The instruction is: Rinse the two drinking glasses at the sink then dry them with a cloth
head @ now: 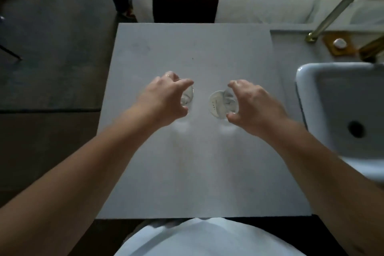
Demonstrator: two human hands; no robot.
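Left hand [164, 97]: fingers curled around left glass [188, 96].
Right hand [252, 104]: fingers curled around right glass [220, 104], nearer the sink [311, 81].

The room is dim and bluish, the picture soft and grainy. My bench [193, 48] is evenly grey, with pale smears of light below the glasses. The sink [340, 97] shows a mild sheen. Straight lines bow at the edges, and my hands' outlines are slightly blurred.
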